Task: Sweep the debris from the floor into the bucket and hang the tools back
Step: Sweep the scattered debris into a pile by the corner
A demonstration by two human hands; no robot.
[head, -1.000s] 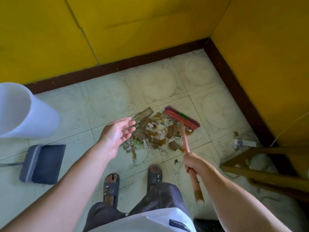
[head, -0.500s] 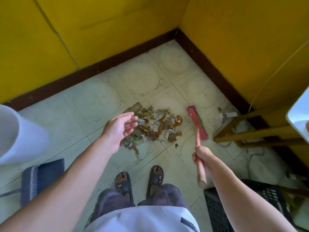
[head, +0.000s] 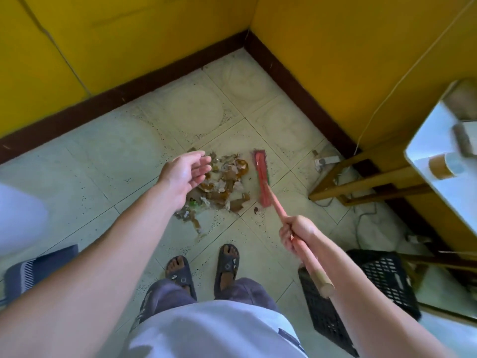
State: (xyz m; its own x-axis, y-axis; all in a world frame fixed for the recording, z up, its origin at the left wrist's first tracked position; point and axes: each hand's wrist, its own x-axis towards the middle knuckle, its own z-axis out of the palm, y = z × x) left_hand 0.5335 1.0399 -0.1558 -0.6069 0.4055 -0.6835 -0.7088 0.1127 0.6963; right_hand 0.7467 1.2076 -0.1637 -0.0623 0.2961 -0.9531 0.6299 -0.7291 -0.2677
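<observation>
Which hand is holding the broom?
The right hand is wrapped around the pink broom handle. The left hand is open and empty above the debris pile.

Matt speckled floor tiles [head: 124,161], torn paper and cardboard debris [head: 224,184], wooden broom handle [head: 313,267], black plastic crate [head: 384,275]

left hand [head: 186,171] outstretched, palm up, fingers loose; right hand [head: 296,235] fisted
</observation>
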